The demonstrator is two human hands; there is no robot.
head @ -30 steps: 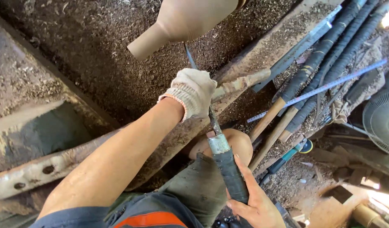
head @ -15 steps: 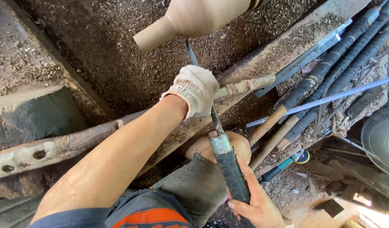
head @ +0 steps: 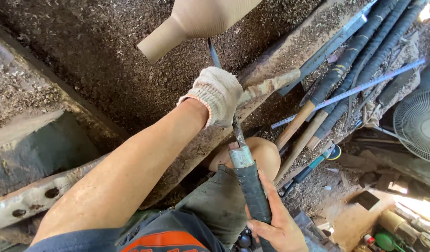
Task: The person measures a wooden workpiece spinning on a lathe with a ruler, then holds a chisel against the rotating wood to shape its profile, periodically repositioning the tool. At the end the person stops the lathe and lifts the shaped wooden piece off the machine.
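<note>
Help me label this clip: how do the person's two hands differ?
The left hand wears a knit glove; the right hand is bare. The left hand grips the chisel's metal blade near the wooden workpiece; the right hand holds its black wrapped handle. Both hold one tool.

Your left hand (head: 218, 95) wears a cream knit glove with orange-trimmed cuff; right hand (head: 278, 224) bare; forearms bare; grey shorts (head: 215, 205); orange-striped dark shirt (head: 163, 238).

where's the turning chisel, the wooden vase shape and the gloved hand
turning chisel (head: 252, 186): head view, on the black-wrapped handle below the metal collar
wooden vase shape (head: 196, 18): head view, on its pale body above the narrow neck
gloved left hand (head: 217, 93): head view, on the back of the knit glove
</note>
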